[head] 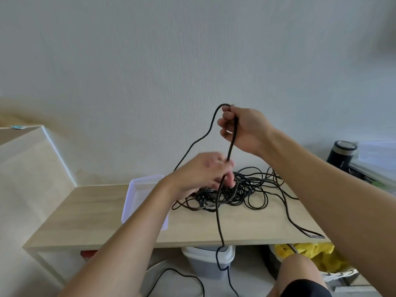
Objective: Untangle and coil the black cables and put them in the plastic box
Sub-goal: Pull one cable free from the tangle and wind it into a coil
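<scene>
A: So, which step is this?

B: Untangling, early on. My right grip [242,129] is raised above the counter [96,221], fingers closed round one strand [232,138] that loops over the top of the fist. My left grip [201,170] is lower, just over the pile, and the same strand runs down into its curled fingers. It's blurred, but it reads as pinching that strand.

A: Where's the rest of the cable?

B: The tangle [246,189] sits mid-counter in a loose black heap. One long loop trails to the right front edge. The strand I'm holding drops past the front edge towards the floor.

A: And the plastic box [140,185]?

B: On the counter just left of the tangle, partly under my left forearm. No cable in the part I can see.

A: Any coils done?

B: None visible. Nothing's wound, nothing's boxed.

A: Next move?

B: I'd say feed the strand through the left grip while the right lifts it clear, easing it out of the heap. Yanking would likely tighten the knots. Once it's free, start winding.
</scene>
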### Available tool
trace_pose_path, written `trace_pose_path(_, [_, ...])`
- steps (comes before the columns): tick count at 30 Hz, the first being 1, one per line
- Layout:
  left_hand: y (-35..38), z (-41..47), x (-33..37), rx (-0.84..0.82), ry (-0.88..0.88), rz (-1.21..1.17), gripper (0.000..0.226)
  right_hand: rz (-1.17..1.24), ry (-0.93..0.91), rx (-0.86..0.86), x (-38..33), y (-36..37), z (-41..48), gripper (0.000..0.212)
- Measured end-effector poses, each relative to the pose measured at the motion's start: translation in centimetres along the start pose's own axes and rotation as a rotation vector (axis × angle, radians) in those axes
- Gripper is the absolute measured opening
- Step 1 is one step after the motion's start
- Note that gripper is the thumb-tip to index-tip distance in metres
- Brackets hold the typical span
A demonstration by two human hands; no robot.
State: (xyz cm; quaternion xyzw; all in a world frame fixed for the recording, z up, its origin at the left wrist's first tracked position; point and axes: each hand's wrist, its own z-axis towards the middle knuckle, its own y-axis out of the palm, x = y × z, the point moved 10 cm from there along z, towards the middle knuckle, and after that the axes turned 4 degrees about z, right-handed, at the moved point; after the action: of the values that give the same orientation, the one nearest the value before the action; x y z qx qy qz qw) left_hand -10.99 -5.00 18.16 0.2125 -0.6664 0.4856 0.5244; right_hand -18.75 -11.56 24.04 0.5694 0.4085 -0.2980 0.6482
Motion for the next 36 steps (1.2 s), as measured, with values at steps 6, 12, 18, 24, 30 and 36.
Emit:
trace_pose_path(6, [-1.4, 0.7, 1.3, 0.143, 0.122, 0.124, 0.025, 0.059, 0.028, -0.005, 0.1, 0.5, -0.1, 0.023])
trace_pose_path(12, [1.4, -0.3, 0.0, -0.090, -0.014, 0.054, 0.020, 0.054, 0.035, 0.032, 0.4, -0.5, -0.2, 0.025])
trace_pose_path(18, [0.2, 1.2, 0.9, 0.079, 0.057, 0.047, 0.030, 0.036, 0.028, -0.009, -0.6, 0.5, -0.6, 0.021])
trace_pose_path(24, [2.6, 0.1, 0.2, -0.112, 0.003, -0.059, 0.014, 0.027, 0.000, 0.037, -2.1, -1.2, -0.6, 0.030])
trace_pose_path(30, [1.0, 1.4, 2.3, 0.067, 0.067, 0.110, 0.027, 0.022, -0.033, 0.012, -3.2, -0.8, -0.8, 0.022])
trace_pose_path(36, [0.4, 1.5, 1.8, 0.094, 0.029, -0.093, 0.024, -0.008, 0.004, 0.000, -2.1, -1.1, -0.5, 0.024])
